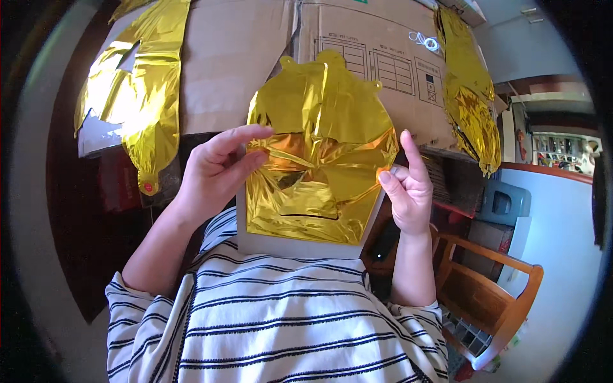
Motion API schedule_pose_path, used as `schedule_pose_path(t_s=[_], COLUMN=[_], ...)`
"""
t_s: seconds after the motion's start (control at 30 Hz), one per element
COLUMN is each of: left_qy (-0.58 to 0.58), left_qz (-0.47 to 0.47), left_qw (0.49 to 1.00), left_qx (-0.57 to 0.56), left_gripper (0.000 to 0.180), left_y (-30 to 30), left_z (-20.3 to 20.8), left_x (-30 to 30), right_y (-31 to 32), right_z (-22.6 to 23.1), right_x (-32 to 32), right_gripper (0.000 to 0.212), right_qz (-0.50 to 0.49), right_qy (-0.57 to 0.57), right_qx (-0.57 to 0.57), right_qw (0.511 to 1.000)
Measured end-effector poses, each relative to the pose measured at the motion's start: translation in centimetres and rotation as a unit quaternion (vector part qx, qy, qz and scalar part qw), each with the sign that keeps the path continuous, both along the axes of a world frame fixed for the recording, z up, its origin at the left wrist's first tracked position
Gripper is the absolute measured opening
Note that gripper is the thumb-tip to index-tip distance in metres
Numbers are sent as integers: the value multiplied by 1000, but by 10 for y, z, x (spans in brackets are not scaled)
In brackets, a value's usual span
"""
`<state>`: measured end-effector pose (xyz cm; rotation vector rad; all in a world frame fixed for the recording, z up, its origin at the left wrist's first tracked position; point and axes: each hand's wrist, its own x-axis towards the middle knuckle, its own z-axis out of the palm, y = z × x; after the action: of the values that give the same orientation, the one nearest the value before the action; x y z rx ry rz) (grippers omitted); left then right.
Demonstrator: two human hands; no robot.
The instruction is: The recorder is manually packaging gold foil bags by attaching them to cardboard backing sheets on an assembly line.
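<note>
A flat gold foil balloon [319, 108] lies in front of me, creased, with small rounded tabs along its far edge. A pale board [281, 244] shows beneath its near end. My left hand [220, 156] is at the balloon's left edge, thumb against the foil and index finger apart above it; creases run inward from the thumb. On the right edge, my right hand [408, 191] pinches the foil under its thumb, with the index finger raised. The fingers behind the foil are hidden.
Beyond lies a cardboard-covered surface [236, 64]. More gold foil balloons hang over its left [153, 96] and right [469, 96] sides. A coil of white string [426, 42] rests at the far right. Right of me stand a wooden chair [491, 287] and a blue-grey plastic stool [507, 203].
</note>
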<state>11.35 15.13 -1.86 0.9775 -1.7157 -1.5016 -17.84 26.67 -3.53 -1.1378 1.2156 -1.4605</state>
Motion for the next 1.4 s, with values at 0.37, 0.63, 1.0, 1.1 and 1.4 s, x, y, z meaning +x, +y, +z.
schedule_pose_path(t_s=[0.37, 0.63, 1.0, 1.1, 1.4], left_qy=[23, 38, -6, 8, 22], left_qz=[-12, -15, 5, -3, -35], left_qw=[998, 997, 996, 995, 992], left_qx=[64, 65, 88, 102, 118], left_gripper=[23, 28, 33, 34, 36], left_y=[-2, -1, 0, -1, -6], left_z=[-3, -4, 8, 8, 7], left_x=[2, 3, 1, 2, 4], right_y=[1, -1, -1, -3, 1], right_z=[10, 13, 11, 22, 22], right_x=[-9, -11, -10, -4, -7], right_gripper=[31, 35, 38, 41, 42], right_qz=[23, 57, 36, 25, 27], right_qy=[27, -8, -15, -20, 18], right_qx=[86, 110, 142, 141, 95], right_qw=[996, 992, 989, 989, 995])
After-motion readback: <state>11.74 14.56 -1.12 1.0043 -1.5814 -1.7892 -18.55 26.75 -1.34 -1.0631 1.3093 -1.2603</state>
